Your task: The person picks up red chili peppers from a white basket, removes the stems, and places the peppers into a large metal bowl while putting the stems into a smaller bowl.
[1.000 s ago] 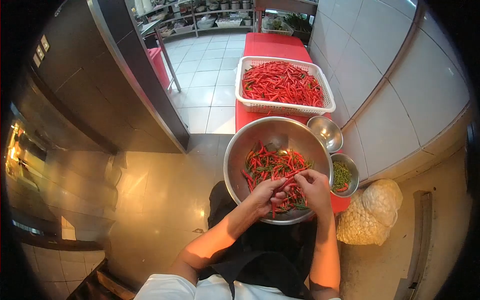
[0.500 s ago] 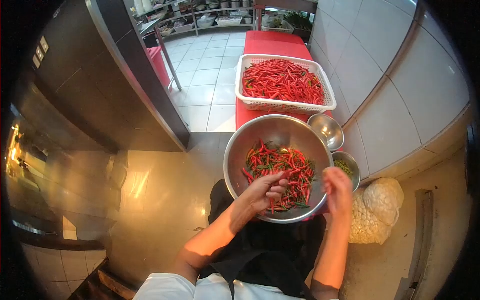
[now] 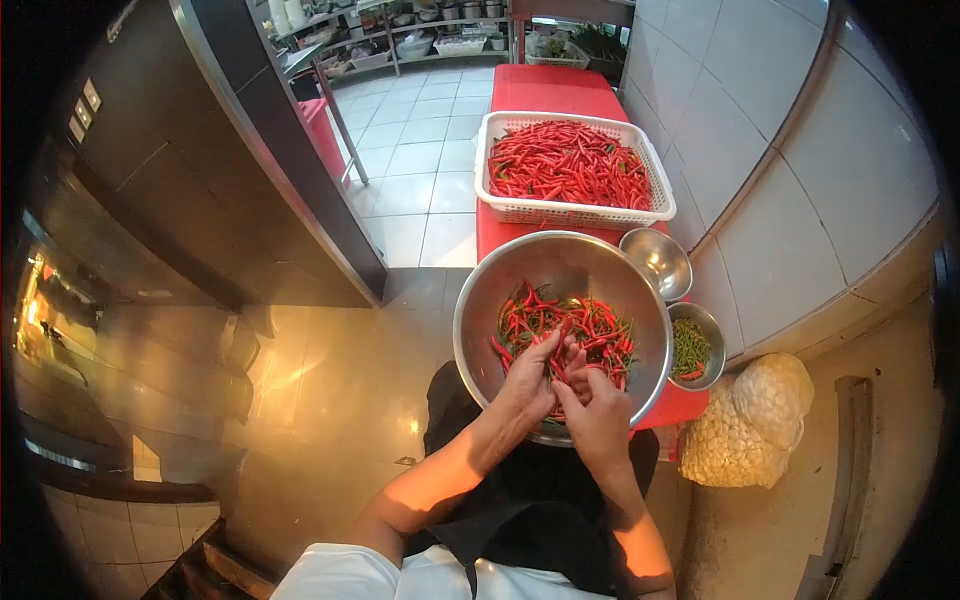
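Note:
A large steel bowl (image 3: 470, 300) holds many red chili peppers (image 3: 606, 337) with green stems. Over its near side, my left hand (image 3: 532, 380) is closed around some red chili peppers (image 3: 563, 352), their tips showing above the fingers. My right hand (image 3: 600, 415) meets it there, thumb and forefinger pinched at the lower end of those peppers. What exactly sits in that pinch is hidden. To the right, a small steel bowl (image 3: 717, 340) contains green stems (image 3: 690, 345) and a few red pieces.
Beyond the big bowl, a white plastic basket (image 3: 655, 213) heaped with red chilies rests on a red bench (image 3: 550, 90). Another small steel bowl (image 3: 655, 262) stands beside it. A bag of pale pieces (image 3: 745, 430) lies on the floor at right, near the tiled wall (image 3: 790, 210).
My right hand has come left from the small stem bowl to meet my left hand. My left hand now shows the chilies upright in its fingers. The stem bowl is uncovered.

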Demonstrator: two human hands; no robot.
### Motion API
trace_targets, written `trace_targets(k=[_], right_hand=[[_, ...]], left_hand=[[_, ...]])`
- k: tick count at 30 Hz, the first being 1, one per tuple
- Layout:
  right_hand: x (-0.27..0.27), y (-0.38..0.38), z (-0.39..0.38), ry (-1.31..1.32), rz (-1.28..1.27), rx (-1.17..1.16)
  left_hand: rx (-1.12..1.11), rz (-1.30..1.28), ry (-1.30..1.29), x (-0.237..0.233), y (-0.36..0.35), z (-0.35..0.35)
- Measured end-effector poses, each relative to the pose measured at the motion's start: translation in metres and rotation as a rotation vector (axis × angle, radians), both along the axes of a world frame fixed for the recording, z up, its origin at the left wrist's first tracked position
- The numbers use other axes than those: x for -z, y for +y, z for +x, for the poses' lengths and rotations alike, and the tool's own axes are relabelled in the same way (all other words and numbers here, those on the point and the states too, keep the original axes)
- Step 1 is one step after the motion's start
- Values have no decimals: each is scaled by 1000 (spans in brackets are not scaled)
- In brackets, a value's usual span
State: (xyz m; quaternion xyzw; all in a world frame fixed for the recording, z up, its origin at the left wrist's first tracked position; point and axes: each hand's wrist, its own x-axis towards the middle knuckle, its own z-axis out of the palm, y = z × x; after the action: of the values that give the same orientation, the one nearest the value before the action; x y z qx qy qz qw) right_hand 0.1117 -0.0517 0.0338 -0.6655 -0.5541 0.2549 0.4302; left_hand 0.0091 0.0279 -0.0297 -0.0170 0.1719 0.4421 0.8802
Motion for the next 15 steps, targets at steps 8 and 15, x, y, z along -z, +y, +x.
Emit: trace_targets(k=[8, 15], right_hand=[[2, 3, 1, -177, 56, -83], [6, 2, 3, -203, 62, -100]], left_hand=[[-98, 95, 97, -3, -2, 3], [-85, 70, 28, -7, -2, 1]])
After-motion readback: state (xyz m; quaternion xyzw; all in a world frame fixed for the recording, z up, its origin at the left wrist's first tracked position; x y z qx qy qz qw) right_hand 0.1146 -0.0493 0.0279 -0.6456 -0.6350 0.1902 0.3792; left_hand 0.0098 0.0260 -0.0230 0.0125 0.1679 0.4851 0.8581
